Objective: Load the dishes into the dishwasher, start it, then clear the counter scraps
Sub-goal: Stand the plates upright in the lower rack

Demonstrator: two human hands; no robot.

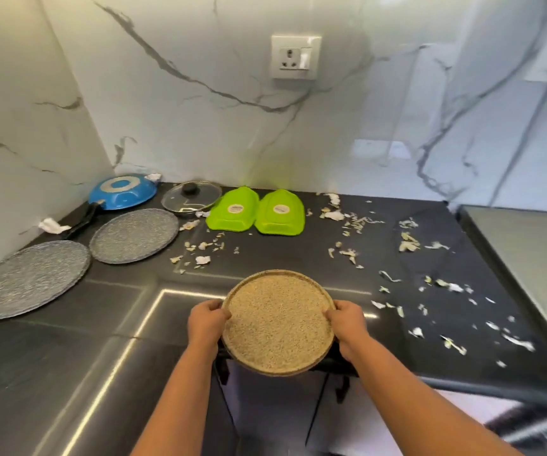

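Speckled tan round plate (278,324), gripped at opposite rims by left hand (205,324) and right hand (347,325).

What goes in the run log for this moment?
phase: loading | left hand + right hand: gripping tan plate | scraps: uncleared

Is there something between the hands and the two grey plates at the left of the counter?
Nothing visible stands in the way. The two grey plates lie on bare dark counter. But both the left hand and the right hand already hold the beige plate, so they are not free.
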